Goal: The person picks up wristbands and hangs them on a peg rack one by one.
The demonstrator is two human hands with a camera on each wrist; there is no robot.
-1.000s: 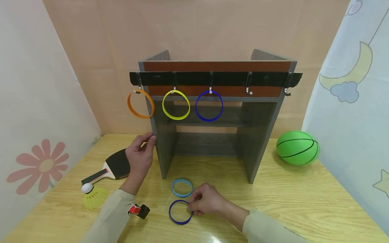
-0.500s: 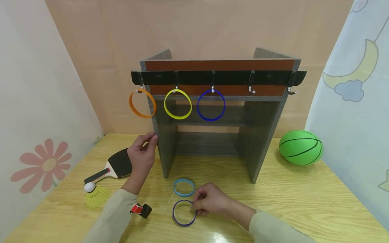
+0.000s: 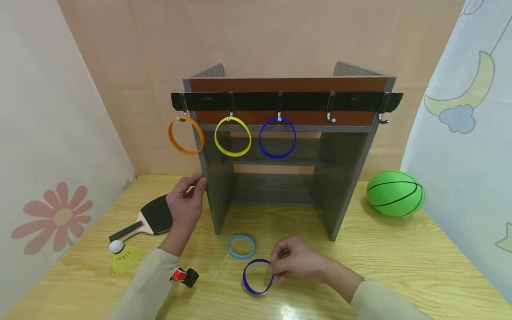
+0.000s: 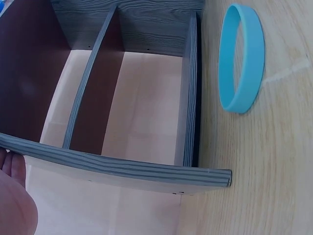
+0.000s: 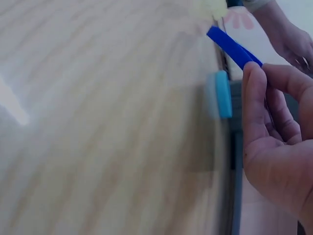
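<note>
Between thumb and fingertips my right hand pinches a dark blue silicone wristband by its right side. In the right wrist view that wristband appears tilted and raised off the table. A light blue wristband lies on the table just behind it, in front of the grey wooden shelf. My left hand grips the front edge of the shelf's left side panel. From hooks on the shelf's black strip hang an orange wristband, a yellow wristband and another blue wristband.
Two bare hooks, a fourth hook and an end hook, are on the strip's right. A green ball sits right of the shelf. Left lie a table tennis bat and a yellow shuttlecock. The wooden table is bounded by cloth walls.
My right hand has drawn the dark blue wristband to the right, away from the light blue one, and the band is now tilted. The left hand stays on the panel.
</note>
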